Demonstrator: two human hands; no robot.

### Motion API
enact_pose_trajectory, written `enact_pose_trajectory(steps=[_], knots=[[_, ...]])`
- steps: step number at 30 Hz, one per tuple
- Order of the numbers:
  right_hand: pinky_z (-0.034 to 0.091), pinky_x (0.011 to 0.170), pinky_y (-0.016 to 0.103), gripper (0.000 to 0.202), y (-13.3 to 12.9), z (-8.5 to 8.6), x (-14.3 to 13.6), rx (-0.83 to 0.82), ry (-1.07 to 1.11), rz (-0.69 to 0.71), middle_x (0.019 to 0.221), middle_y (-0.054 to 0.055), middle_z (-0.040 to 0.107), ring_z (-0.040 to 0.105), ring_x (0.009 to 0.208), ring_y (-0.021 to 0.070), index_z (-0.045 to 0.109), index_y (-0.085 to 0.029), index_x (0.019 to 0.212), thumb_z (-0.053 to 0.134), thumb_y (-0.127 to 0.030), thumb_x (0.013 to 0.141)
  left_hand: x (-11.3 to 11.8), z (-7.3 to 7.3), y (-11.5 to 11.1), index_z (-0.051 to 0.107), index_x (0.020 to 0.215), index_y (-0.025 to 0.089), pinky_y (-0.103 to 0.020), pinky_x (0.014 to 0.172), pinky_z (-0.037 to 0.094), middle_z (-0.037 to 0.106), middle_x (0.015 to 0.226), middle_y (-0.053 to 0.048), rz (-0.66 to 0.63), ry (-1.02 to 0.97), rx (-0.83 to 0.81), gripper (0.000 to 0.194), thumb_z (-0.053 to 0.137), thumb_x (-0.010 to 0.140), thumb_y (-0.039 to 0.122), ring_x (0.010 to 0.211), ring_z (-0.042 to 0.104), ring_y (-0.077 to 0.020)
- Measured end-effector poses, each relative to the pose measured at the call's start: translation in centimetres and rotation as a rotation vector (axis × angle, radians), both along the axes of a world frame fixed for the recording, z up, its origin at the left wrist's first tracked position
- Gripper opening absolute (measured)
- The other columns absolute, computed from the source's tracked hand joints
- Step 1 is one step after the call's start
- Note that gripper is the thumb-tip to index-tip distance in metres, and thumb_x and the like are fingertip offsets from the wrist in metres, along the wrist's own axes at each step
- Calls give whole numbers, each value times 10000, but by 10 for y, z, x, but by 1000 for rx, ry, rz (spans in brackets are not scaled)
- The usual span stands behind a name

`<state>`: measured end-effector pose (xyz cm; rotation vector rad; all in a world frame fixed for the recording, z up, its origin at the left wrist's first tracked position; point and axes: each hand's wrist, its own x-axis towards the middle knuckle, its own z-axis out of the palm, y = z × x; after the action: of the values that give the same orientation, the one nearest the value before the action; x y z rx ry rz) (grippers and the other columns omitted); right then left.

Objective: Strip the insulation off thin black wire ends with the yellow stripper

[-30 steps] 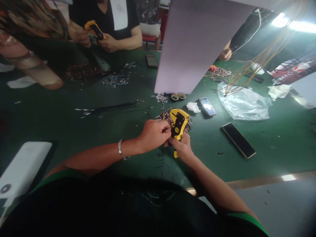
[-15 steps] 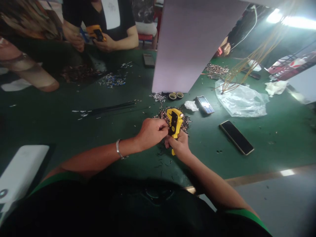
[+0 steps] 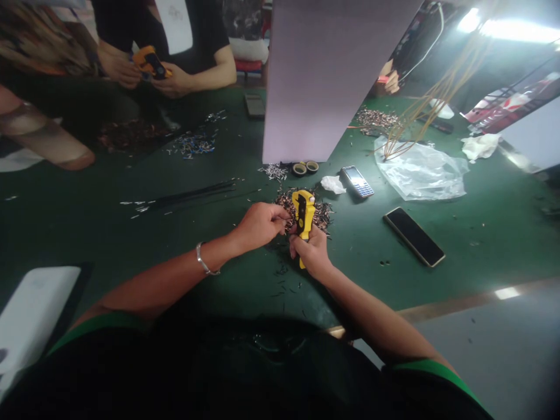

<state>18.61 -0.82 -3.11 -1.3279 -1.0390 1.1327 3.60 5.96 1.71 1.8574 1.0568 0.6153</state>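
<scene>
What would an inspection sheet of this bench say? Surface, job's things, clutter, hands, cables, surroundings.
Surface: green tabletop, small dark bits scattered just below the hands.
Job's things: yellow-and-black hand tool over a pile of copper-and-black pieces; black strands with silvery ends lie to the left.
Clutter: keypad phone, dark-screened phone, crumpled white tissue, clear plastic bag.
Hands: right hand grips the tool; left hand has its fingertips close beside it, anything held too small to tell.
Cables: white cable hangs at upper right; where it leads is unclear.
Surroundings: pale panel stands beyond the hands; co-worker opposite holds an orange-and-black tool.
</scene>
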Motion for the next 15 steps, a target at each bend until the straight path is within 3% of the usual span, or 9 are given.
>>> enact_pose_trajectory(steps=[6,11,15], knots=[[360,337,213,172,3,-3,0,-38,52,-11,399,-110,495,445,296,94,546,-202,798,588,-212,632,-1,-4,11,732,844,129,-252,514,420,677,614,-15,43,-24,-117,225,524,758,143,471,514,-87],[431,395,241,206,3,2,8,-43,141,72,522,-78,578,507,365,101,584,-187,814,632,-186,613,-12,0,29,767,901,142,-272,571,426,673,611,-13,67,26,11,241,566,780,202,534,541,-107],[483,507,275,266,6,8,21,-2,200,227,624,-36,651,587,479,127,631,-169,855,672,-147,593,-24,7,42,779,860,160,-292,617,431,709,661,-31,76,62,66,217,600,769,243,615,590,-133]])
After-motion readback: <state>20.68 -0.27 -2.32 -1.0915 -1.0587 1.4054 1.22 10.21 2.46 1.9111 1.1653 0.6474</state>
